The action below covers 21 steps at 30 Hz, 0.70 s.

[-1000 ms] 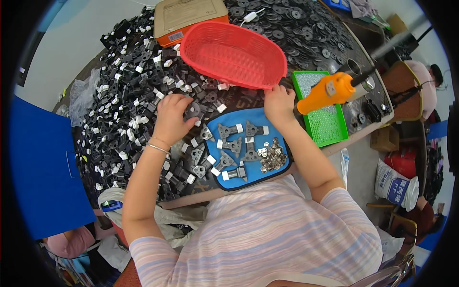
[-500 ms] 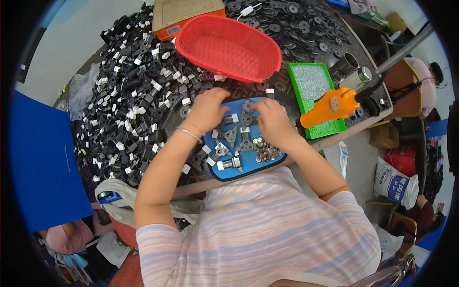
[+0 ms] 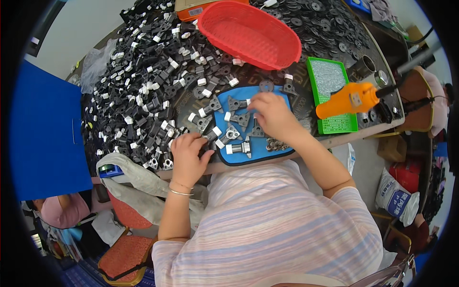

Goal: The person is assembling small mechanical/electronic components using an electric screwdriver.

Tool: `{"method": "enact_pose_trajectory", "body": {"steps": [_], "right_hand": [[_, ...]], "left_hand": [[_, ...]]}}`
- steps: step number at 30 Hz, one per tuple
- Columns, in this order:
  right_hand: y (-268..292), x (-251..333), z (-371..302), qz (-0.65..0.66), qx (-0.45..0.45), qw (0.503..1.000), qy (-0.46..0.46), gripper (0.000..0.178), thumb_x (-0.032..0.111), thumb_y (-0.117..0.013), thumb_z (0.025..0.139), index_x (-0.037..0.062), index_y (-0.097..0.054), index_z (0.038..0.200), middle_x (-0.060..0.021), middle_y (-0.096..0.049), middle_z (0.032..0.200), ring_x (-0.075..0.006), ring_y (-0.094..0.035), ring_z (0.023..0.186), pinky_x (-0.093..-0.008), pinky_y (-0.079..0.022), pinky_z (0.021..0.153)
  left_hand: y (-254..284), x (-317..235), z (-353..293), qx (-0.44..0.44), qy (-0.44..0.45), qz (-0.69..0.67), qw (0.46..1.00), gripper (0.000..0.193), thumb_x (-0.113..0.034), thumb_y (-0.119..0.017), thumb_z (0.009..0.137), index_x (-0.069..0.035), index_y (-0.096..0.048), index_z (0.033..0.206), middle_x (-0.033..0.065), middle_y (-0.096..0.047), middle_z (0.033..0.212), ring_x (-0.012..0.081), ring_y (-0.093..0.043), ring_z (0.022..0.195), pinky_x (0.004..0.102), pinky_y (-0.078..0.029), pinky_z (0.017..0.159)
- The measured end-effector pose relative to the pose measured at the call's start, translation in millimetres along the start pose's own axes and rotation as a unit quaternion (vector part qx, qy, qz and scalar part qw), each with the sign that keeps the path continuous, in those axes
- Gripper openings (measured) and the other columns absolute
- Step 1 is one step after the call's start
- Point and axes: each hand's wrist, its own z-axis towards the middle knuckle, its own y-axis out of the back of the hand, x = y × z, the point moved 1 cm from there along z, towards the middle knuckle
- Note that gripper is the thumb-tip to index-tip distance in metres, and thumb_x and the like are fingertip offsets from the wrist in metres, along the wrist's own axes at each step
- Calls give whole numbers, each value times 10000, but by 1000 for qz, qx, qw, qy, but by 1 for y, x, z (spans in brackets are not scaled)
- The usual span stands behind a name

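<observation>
Heaps of black parts (image 3: 143, 91) crowd upper left; my left hand (image 3: 187, 155) cups one beside the blue mat (image 3: 267, 143), right hand (image 3: 270, 115) pinching something I cannot make out.

Blue mat (image 3: 267, 143) under the fingers of the right hand (image 3: 270, 115), carrying dark grey brackets with white ends (image 3: 237, 149). Black and white parts (image 3: 143, 91) heaped beyond the left hand (image 3: 187, 155). Red mesh basket (image 3: 248, 33) beyond the right fingertips; green tray (image 3: 334, 124) and orange tool (image 3: 351, 98) to their right. Striped shirt (image 3: 267, 229), apparently pale pink, lilac and white. Silver-coloured bangle (image 3: 180, 192).
</observation>
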Motion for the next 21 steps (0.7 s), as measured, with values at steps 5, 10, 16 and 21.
{"method": "enact_pose_trajectory", "body": {"steps": [5,10,16,21], "right_hand": [[-17,24,-4,28,66,991,111,217,111,-663,732,139,-660,947,-20,-587,1103,-235,-509,1092,-421,-358,913],[-17,26,-11,-39,89,989,111,254,143,-673,736,163,-664,989,-21,-567,1192,-238,-480,1156,-456,-315,989],[39,3,-28,77,63,995,10,249,21,-618,742,59,-641,986,-115,-615,995,-313,-578,959,-379,-478,811],[52,-29,-67,-6,114,989,-93,197,26,-615,744,44,-649,937,-142,-601,904,-332,-583,852,-396,-475,752]], "left_hand": [[-16,-8,-10,-13,-5,-19,1000,278,-138,-710,686,-74,-630,945,77,-564,1003,278,-506,971,412,-332,912],[-17,-10,-9,-25,-22,5,999,265,-125,-699,693,-78,-628,944,76,-566,1014,277,-504,986,418,-324,926],[-8,-4,-5,-48,-24,22,998,267,-132,-697,700,-83,-637,956,73,-575,1046,273,-513,1018,417,-318,937],[-14,-20,4,-32,-59,-45,997,285,-129,-715,687,-78,-634,955,84,-575,1073,270,-512,1041,415,-318,935]]}}
